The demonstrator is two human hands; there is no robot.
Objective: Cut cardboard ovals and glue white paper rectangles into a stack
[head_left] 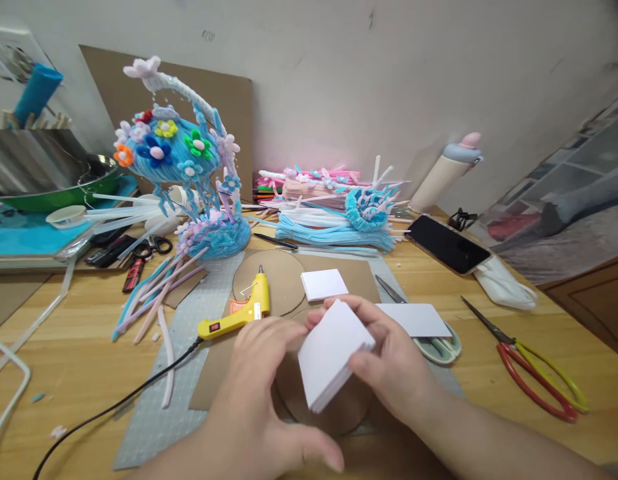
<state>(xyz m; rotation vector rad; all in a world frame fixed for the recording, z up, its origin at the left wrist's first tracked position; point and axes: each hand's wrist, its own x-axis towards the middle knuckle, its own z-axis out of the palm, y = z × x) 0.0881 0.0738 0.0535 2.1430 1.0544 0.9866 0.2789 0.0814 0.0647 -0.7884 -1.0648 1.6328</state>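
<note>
A thick stack of white cards [331, 350] is tilted in my right hand [389, 357], which grips its right side with the thumb on the near edge and fingers behind. My left hand [263, 393] is spread at the left of the stack, thumb and fingers apart; whether its fingertips touch the far corner is unclear. Beyond the hands, a smaller white card pile [325, 285] lies on the brown cardboard [219, 373]. To the right, another white card [416, 320] rests over green-handled scissors [441, 348]. A yellow glue gun [239, 313] lies left of the stack.
Red-and-yellow scissors [533, 380] and a black phone [446, 245] are at the right. Behind stand a blue pipe-cleaner flower lamp [176, 150], pipe-cleaner bundles [333, 230] and a bottle [446, 175]. The glue gun's black cord [123, 400] crosses the left front.
</note>
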